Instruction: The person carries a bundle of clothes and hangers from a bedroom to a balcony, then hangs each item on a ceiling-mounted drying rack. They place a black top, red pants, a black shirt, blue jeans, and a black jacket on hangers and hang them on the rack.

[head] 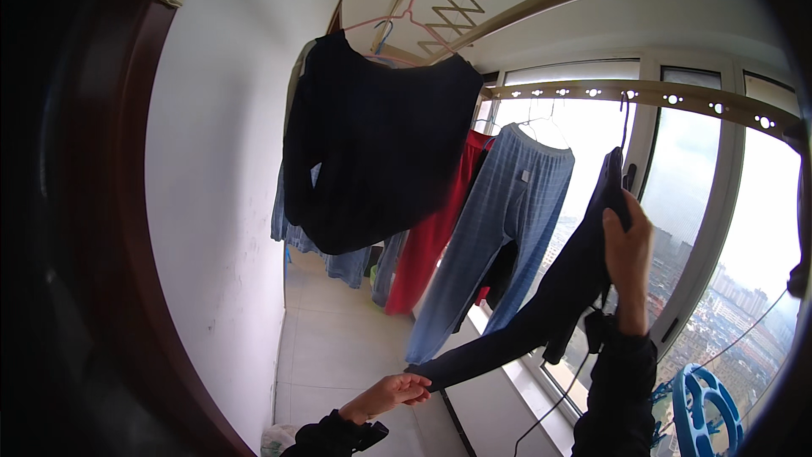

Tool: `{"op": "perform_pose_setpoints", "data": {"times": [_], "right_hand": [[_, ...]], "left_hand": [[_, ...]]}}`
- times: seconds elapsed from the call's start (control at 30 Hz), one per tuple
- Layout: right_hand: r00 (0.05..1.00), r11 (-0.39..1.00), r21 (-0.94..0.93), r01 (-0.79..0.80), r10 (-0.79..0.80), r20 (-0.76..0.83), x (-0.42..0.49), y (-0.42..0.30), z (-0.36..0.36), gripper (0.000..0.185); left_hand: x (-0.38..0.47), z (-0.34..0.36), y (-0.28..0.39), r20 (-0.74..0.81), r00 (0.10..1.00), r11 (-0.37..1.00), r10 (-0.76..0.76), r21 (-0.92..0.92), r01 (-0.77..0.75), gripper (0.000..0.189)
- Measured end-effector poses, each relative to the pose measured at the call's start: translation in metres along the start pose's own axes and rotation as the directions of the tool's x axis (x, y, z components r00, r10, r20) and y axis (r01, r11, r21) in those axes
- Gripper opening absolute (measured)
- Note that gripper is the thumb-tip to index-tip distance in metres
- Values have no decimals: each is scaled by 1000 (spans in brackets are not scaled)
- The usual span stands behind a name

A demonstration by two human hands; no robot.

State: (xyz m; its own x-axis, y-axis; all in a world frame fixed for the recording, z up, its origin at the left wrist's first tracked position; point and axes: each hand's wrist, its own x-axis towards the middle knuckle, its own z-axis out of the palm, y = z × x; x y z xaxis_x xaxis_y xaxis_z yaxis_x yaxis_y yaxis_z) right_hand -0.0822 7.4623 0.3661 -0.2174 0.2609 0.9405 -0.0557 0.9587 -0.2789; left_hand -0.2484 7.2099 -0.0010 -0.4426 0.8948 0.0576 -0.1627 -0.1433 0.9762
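A dark long garment (558, 292), seemingly trousers, hangs from a dark hanger (626, 120) hooked on the perforated drying rail (694, 101). High on the garment, just below the hanger, my right hand (628, 247) grips the cloth. My left hand (396, 391) pinches the end of one leg and holds it out to the lower left, so that the leg slants across the view. Left of the garment hang blue checked pajama trousers (485, 228), apart from both hands.
A black long-sleeved top (380, 139) hangs on a pink hanger (410, 9), with red trousers (425, 247) behind. Windows (679, 171) line the right side. A blue plastic clip hanger (704, 409) is at lower right. A white wall (209, 203) bounds the left, above a tiled floor (342, 343).
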Motion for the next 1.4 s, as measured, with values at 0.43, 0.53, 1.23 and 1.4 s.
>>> {"op": "perform_pose_setpoints", "data": {"times": [0.43,0.53,1.23,1.4], "right_hand": [[819,851,460,255,-443,365,39,-36,-53,28],[809,827,427,367,-510,293,47,-46,-19,30],[898,390,882,265,-432,-79,159,-141,211,32],[851,293,884,364,-489,-188,172,-151,257,32]], "left_hand": [[-24,-34,-16,-602,727,921,330,375,-108,102],[-46,-39,-2,-696,477,772,536,633,56,102],[-184,19,101,-629,-200,655,751,747,110,33],[-168,20,106,-651,-236,691,722,700,181,32]]}}
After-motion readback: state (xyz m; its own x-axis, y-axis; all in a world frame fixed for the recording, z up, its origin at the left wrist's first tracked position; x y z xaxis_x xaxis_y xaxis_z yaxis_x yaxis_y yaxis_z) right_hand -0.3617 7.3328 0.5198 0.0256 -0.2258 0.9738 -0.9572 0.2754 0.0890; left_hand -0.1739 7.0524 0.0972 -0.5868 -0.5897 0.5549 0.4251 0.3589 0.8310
